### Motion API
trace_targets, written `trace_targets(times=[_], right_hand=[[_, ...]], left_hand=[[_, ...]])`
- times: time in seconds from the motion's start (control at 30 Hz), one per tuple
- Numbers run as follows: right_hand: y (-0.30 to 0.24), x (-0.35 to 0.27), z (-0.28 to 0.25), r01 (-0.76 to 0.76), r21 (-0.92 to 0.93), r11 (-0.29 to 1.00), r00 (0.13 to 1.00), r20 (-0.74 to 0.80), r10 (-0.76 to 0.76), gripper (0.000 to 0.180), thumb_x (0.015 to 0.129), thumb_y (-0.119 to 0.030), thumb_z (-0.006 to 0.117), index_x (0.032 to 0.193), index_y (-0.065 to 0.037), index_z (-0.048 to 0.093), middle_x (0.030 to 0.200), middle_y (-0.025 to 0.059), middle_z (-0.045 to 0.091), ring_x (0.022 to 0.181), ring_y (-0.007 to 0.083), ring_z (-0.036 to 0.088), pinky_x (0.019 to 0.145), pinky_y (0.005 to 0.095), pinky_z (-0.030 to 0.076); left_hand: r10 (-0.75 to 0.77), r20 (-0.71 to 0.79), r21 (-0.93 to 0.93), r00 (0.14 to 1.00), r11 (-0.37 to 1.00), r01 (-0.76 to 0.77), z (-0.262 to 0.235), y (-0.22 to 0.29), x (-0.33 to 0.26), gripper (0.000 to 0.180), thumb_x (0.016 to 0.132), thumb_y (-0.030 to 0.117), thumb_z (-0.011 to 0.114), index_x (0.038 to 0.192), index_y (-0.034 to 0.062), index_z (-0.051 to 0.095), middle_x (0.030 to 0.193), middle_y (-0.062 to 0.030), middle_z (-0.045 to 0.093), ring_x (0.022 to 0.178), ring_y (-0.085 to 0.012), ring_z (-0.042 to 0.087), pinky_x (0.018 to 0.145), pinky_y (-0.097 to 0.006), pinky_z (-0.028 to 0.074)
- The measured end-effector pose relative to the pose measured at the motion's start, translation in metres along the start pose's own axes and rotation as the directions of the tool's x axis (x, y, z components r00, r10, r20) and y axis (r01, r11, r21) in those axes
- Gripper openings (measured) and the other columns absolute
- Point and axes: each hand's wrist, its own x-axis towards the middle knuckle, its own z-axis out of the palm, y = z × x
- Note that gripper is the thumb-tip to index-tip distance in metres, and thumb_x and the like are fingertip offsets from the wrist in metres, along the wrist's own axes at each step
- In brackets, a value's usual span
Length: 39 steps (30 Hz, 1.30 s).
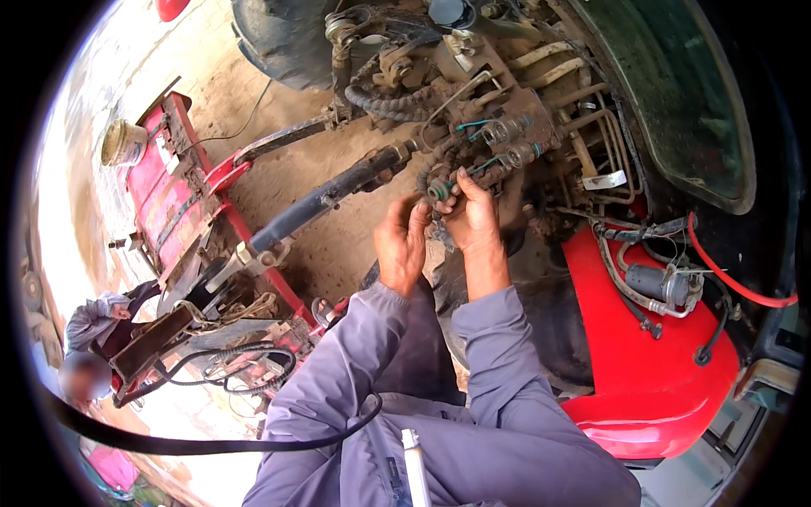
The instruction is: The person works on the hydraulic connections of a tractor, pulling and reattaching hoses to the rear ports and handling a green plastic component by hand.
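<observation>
Right hand (471, 215) is covering most of the hose fitting (439, 191); its lower end is not showing. Tyre (279, 42) is running off the top edge. Second person (100, 325) is lying partly behind the red implement (173, 182)

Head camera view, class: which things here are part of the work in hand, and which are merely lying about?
In hand:
left hand
right hand
green-ringed hose coupling
dirty valve block

Lying about:
red implement frame
pale bucket
red fender
red hose
small cylinder unit
</observation>
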Motion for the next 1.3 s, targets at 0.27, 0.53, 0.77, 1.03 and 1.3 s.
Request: trace_targets(times=[0.27, 0.53, 0.77, 1.03, 1.3], right_hand=[[0.002, -0.018, 0.0, -0.027, 0.076, 0.997, 0.999, -0.045, 0.03, 0.029, 0.097, -0.03, 0.056, 0.078, -0.008, 0.056, 0.072, 0.0059, 0.058, 0.064, 0.0178, 0.052, 0.06, 0.0293, 0.042], [0.005, -0.02, -0.015, -0.018, 0.037, 0.999, 1.0, -0.025, 0.019, 0.031, 0.1, -0.032, 0.049, 0.083, -0.007, 0.057, 0.074, 0.0066, 0.058, 0.065, 0.0174, 0.051, 0.061, 0.0326, 0.042], [0.01, -0.023, -0.003, 0.088, -0.124, 0.988, 0.991, -0.091, -0.1, 0.02, 0.098, -0.023, 0.055, 0.086, -0.007, 0.059, 0.073, 0.0041, 0.058, 0.063, 0.0156, 0.052, 0.06, 0.0303, 0.043], [0.007, -0.029, -0.003, 0.078, -0.252, 0.964, 0.991, -0.082, -0.102, 0.013, 0.095, -0.018, 0.061, 0.105, -0.009, 0.062, 0.079, -0.0011, 0.06, 0.064, 0.01, 0.053, 0.054, 0.0262, 0.042], [0.002, -0.029, -0.016, 0.021, -0.073, 0.997, 1.0, -0.005, -0.021, 0.018, 0.098, -0.018, 0.054, 0.109, -0.006, 0.06, 0.089, 0.0028, 0.065, 0.071, 0.0128, 0.058, 0.06, 0.0267, 0.044]], left_hand=[[-0.097, 0.198, -0.371, 0.976, 0.914, 0.166, 0.004, 0.0, 0.028, 0.017, 0.084, 0.003, 0.072, 0.092, -0.0031, 0.058, 0.082, -0.0131, 0.069, 0.069, -0.0161, 0.066, 0.061, -0.027, 0.055], [-0.15, 0.304, -0.375, 0.941, 0.889, 0.263, 0.002, -0.001, 0.03, 0.013, 0.085, 0.001, 0.071, 0.091, -0.0057, 0.062, 0.08, -0.0136, 0.069, 0.067, -0.0179, 0.068, 0.06, -0.029, 0.058], [-0.275, 0.245, -0.319, 0.93, 0.883, 0.345, -0.009, -0.004, 0.032, 0.011, 0.085, 0.0, 0.064, 0.092, -0.0073, 0.064, 0.08, -0.0147, 0.069, 0.065, -0.0195, 0.068, 0.06, -0.03, 0.058], [-0.335, 0.171, -0.152, 0.927, 0.92, 0.361, -0.011, 0.001, 0.037, 0.015, 0.082, -0.002, 0.06, 0.091, -0.0118, 0.065, 0.077, -0.0148, 0.067, 0.062, -0.0193, 0.067, 0.057, -0.03, 0.057], [-0.213, 0.239, -0.372, 0.947, 0.881, 0.292, -0.001, -0.005, 0.026, 0.026, 0.083, -0.004, 0.061, 0.108, -0.0098, 0.061, 0.087, -0.012, 0.066, 0.073, -0.0174, 0.067, 0.069, -0.028, 0.056]])
